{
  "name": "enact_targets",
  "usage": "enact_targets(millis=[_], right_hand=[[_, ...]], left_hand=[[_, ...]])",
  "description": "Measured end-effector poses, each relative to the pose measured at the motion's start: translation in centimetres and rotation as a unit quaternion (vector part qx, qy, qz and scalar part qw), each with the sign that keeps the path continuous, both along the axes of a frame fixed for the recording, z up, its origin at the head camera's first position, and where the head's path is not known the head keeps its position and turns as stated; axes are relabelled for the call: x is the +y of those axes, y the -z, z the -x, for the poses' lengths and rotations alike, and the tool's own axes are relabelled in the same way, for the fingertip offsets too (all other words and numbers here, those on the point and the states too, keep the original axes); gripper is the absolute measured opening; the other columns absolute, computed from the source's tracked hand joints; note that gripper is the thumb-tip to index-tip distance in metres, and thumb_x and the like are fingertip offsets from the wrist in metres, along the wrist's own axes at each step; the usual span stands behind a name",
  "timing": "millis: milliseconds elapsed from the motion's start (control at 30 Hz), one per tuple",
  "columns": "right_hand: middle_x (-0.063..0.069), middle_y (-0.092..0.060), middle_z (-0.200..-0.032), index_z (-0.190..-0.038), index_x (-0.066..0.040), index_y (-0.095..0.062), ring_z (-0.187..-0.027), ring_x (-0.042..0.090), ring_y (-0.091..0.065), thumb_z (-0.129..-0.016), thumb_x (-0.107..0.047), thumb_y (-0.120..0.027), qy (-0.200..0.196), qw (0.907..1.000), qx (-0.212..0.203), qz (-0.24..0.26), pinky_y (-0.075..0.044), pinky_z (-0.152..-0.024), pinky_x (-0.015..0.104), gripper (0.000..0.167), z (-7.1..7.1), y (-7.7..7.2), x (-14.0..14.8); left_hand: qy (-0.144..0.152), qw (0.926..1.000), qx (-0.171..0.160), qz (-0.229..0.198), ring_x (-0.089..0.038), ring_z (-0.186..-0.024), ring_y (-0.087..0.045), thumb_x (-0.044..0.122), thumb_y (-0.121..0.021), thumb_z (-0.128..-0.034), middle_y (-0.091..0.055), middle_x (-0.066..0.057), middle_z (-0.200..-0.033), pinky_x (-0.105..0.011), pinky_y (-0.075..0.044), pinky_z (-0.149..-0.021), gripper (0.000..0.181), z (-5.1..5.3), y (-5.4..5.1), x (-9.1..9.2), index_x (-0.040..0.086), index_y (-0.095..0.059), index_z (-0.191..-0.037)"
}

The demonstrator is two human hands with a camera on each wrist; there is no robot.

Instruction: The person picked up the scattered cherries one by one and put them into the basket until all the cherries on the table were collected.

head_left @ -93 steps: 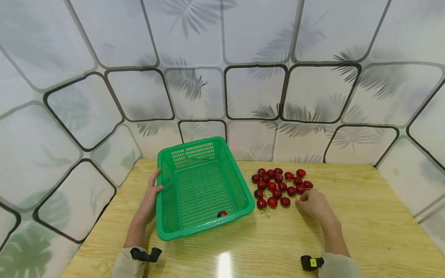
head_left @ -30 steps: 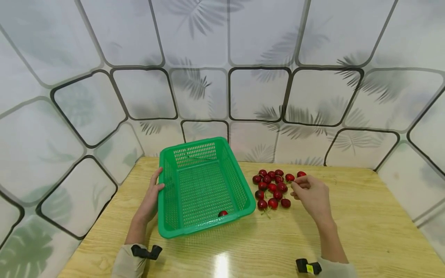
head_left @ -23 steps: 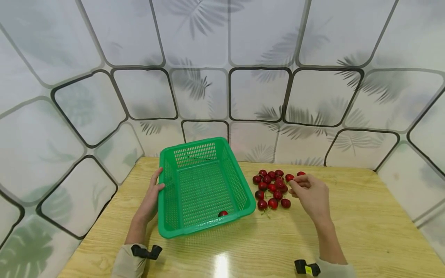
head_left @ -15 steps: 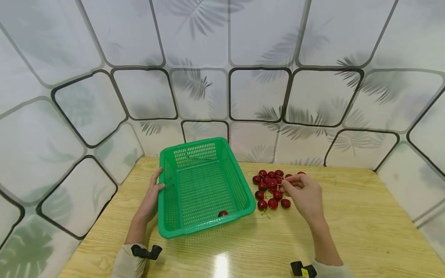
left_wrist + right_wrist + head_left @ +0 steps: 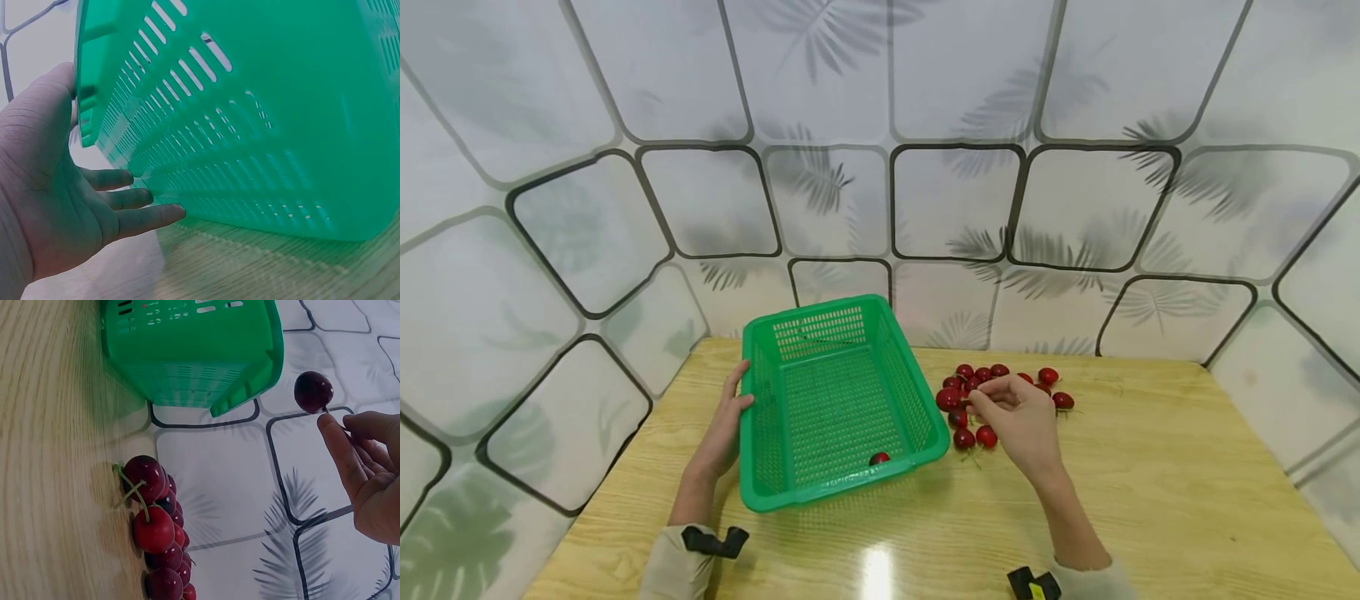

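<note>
A green plastic basket (image 5: pixel 831 408) stands left of centre on the table, with one cherry (image 5: pixel 879 458) inside near its front wall. My left hand (image 5: pixel 721 429) holds the basket's left rim. In the left wrist view its thumb and one finger reach over the rim, while other fingers (image 5: pixel 147 219) extend straight along the outer wall. My right hand (image 5: pixel 1021 421) pinches a dark red cherry (image 5: pixel 313 392) by its stem, lifted above the table just right of the basket. Several loose cherries (image 5: pixel 964 439) lie under and around this hand, which partly hides them.
Light wooden table (image 5: pixel 1150 492) extends to the right and in front. A patterned backdrop (image 5: pixel 955 200) rises behind and at both sides. The basket's right wall stands between its inside and the loose cherries.
My right hand has picked up a cherry by its stem at the right of the pile and carried it left toward the basket. The left hand and basket have stayed put.
</note>
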State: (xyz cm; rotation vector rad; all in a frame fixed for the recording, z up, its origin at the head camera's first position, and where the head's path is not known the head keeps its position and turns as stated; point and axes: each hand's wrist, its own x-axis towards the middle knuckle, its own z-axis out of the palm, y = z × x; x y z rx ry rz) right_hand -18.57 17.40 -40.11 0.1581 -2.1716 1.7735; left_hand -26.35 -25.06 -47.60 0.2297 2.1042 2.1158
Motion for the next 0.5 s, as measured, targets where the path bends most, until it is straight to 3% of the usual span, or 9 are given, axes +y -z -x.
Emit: enact_targets(millis=[200, 333, 500], right_hand=[[0.020, -0.072, -0.088, -0.095, 0.002, -0.068, -0.072, 0.010, -0.070, -0.091, -0.010, -0.071, -0.036, 0.9989, -0.008, -0.029, -0.058, -0.068, 0.029, 0.013, 0.7, 0.0, -1.2], [0.011, -0.073, -0.085, -0.093, -0.003, -0.069, -0.072, 0.016, -0.071, -0.091, -0.010, -0.071, -0.058, 0.9943, -0.008, -0.089, -0.057, -0.063, 0.027, 0.008, 1.5, -0.2, -2.4], [0.002, -0.071, -0.078, -0.090, -0.007, -0.069, -0.068, 0.014, -0.068, -0.090, -0.008, -0.072, -0.084, 0.9820, 0.028, -0.167, -0.053, -0.059, 0.025, 0.003, 2.3, 0.0, -3.8]], left_hand=[[0.002, 1.0000, 0.002, -0.009, -0.018, -0.109, -0.056, 0.022, -0.032, -0.1070, -0.013, -0.021, -0.156, -0.027, -0.052, -0.082, 0.062, -0.1, -0.1, 0.2, 0.027, 0.001, -0.159], [0.001, 0.9999, 0.004, -0.010, -0.017, -0.108, -0.057, 0.022, -0.032, -0.1071, -0.013, -0.021, -0.156, -0.027, -0.052, -0.082, 0.062, -0.2, -0.2, 0.2, 0.027, 0.001, -0.159], [0.005, 0.9999, 0.006, -0.009, -0.015, -0.105, -0.059, 0.023, -0.031, -0.1074, -0.016, -0.025, -0.154, -0.027, -0.053, -0.081, 0.062, -0.2, -0.3, 0.0, 0.027, 0.002, -0.159]])
